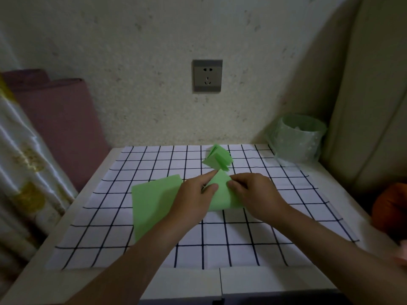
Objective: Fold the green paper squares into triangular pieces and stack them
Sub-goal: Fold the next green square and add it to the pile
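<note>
A green paper piece (222, 194), partly folded to a point at its far end, lies on the checked cloth (198, 238) in the middle. My left hand (193, 199) presses on its left side, index finger stretched toward the tip and thumb on the paper. My right hand (255, 192) rests on its right side, fingertips bent onto the fold. A pile of flat green squares (154, 201) lies to the left, partly under my left forearm. Just beyond the tip stands a stack of folded green pieces (218, 159).
A small bin lined with a green bag (297, 139) stands at the back right corner. A wall with a socket (207, 75) rises behind the table. Pink rolled fabric (55, 119) leans at the left; an orange object (392, 203) sits at the right edge.
</note>
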A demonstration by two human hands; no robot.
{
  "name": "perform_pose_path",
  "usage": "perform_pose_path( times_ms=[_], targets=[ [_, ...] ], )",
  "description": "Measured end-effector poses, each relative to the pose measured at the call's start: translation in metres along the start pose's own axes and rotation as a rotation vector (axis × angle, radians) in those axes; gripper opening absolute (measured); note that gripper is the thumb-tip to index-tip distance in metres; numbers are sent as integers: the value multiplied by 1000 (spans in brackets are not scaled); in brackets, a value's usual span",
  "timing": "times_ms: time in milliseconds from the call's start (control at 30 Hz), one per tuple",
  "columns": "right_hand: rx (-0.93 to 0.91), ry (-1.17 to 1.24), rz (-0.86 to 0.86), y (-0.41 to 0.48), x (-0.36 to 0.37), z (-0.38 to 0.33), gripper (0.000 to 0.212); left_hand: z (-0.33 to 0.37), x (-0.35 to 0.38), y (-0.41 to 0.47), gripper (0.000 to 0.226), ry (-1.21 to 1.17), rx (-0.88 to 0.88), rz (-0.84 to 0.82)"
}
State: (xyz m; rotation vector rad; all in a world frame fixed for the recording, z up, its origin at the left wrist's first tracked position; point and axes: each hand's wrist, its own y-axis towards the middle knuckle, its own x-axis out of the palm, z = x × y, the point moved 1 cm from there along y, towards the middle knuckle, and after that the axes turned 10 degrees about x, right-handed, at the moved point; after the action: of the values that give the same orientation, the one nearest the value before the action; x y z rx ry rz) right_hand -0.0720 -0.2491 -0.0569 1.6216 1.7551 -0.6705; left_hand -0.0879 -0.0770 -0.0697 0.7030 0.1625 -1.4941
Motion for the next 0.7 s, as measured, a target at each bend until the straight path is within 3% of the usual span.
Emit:
perform_pose_path(
  times_ms=[700],
  targets=[
    [9, 98, 11, -5, 3, -5, 21, 1, 4, -2, 44, 96, 24, 23]
  ],
)
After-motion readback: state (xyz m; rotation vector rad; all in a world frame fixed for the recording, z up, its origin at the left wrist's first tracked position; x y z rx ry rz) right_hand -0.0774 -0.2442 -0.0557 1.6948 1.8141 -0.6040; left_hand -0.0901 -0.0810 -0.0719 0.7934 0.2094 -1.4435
